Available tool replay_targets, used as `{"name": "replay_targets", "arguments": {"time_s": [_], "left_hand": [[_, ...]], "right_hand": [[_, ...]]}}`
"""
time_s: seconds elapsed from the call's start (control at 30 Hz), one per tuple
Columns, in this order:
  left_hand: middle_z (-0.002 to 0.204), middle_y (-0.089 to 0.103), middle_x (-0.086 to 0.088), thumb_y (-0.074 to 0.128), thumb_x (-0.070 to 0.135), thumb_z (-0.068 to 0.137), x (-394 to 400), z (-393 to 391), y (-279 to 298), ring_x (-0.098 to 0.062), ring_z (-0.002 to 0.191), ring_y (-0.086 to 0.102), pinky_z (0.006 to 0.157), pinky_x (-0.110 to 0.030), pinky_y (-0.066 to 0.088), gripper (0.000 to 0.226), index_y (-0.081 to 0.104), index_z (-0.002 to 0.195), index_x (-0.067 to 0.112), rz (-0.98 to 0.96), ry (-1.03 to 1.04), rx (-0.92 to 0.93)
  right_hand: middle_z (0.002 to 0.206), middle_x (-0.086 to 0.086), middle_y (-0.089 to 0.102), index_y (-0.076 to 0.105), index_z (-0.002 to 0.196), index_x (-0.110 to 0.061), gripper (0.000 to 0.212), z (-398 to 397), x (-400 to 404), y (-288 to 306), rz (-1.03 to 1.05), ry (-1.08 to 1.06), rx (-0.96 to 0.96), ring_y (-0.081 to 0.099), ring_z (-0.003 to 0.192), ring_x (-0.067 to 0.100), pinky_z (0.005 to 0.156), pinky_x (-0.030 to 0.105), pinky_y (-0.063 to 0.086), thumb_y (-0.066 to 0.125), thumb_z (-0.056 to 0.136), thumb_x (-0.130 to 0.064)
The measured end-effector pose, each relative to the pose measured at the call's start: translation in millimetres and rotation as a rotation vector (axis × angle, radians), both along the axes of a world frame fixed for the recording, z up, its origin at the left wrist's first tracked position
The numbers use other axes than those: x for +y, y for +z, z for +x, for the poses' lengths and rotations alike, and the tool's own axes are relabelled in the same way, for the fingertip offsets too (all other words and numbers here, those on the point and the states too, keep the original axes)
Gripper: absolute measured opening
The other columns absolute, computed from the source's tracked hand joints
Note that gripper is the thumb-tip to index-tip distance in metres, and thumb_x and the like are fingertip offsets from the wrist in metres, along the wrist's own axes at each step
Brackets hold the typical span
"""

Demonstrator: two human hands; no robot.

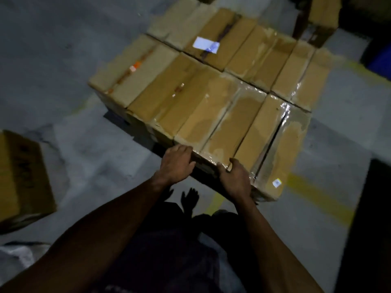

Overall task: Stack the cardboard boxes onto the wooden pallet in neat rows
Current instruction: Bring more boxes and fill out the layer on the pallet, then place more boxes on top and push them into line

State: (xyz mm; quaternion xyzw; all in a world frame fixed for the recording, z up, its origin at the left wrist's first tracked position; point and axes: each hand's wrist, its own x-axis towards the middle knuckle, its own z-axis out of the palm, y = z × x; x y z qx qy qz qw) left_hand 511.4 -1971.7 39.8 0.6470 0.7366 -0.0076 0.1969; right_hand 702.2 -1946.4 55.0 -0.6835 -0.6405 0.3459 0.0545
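Cardboard boxes [211,81]: tan, long, tops sealed w/ glossy clear tape, packed side by side in two rows; one in far row has a white label [206,45]. Pallet under them not visible. Nearest box [224,123] sits in the near row, its short end toward the person. Left hand [176,163] curls its fingers [184,149] over that end's top edge at the left corner; right hand [236,179] grips the same edge at the right corner, thumb on top. Open grey floor [84,134] left & front of stack; loose box [21,178] on floor, far left.
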Motion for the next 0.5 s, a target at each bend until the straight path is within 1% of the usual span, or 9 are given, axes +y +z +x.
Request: {"name": "replay_targets", "arguments": {"time_s": [0.1,0.13,0.2,0.33,0.4,0.5], "left_hand": [[0.133,0.059,-0.006,0.054,0.041,0.093,-26,-33,31,-0.027,0.129,0.046,0.104,-0.039,0.037,0.047,0.053,0.132,0.015,0.007,0.126,-0.04],[0.133,0.059,-0.006,0.054,0.041,0.094,-34,-43,40,-0.027,0.128,0.047,0.103,-0.038,0.037,0.046,0.054,0.132,0.015,0.012,0.166,-0.042],[0.135,0.058,-0.008,0.053,0.039,0.095,-48,-61,57,-0.028,0.128,0.048,0.103,-0.037,0.037,0.048,0.052,0.136,0.014,0.03,0.232,-0.037],[0.136,0.058,-0.01,0.053,0.038,0.096,-69,-101,80,-0.029,0.128,0.05,0.105,-0.037,0.038,0.047,0.053,0.136,0.014,0.035,0.39,-0.06],[0.141,0.055,-0.009,0.052,0.039,0.097,-74,-121,85,-0.029,0.131,0.047,0.107,-0.036,0.036,0.05,0.05,0.14,0.015,0.021,0.476,-0.072],[0.149,0.048,-0.009,0.047,0.046,0.098,-77,-153,84,-0.027,0.137,0.042,0.111,-0.034,0.031,0.059,0.043,0.148,0.013,-0.026,0.597,-0.066]], "right_hand": [[0.145,0.012,0.054,0.049,0.145,-0.012,0.063,-34,-4,32,0.04,0.133,0.01,0.049,0.133,0.031,0.105,0.041,0.042,0.052,0.097,-0.053],[0.145,0.012,0.054,0.049,0.145,-0.012,0.063,-45,-5,42,0.051,0.183,0.005,0.049,0.133,0.031,0.104,0.041,0.042,0.052,0.097,-0.054],[0.145,0.012,0.054,0.049,0.145,-0.012,0.063,-67,-3,56,0.067,0.286,-0.006,0.049,0.133,0.031,0.104,0.04,0.042,0.051,0.097,-0.054],[0.147,0.013,0.052,0.047,0.146,-0.013,0.065,-112,8,76,0.038,0.477,-0.026,0.047,0.134,0.032,0.107,0.042,0.041,0.049,0.097,-0.056],[0.142,0.015,0.055,0.049,0.144,-0.013,0.063,-137,17,81,0.044,0.546,-0.025,0.049,0.13,0.034,0.104,0.042,0.043,0.051,0.097,-0.055],[0.133,0.019,0.06,0.053,0.138,-0.011,0.061,-179,37,84,0.019,0.62,-0.008,0.053,0.123,0.038,0.099,0.044,0.047,0.055,0.094,-0.054]]}}
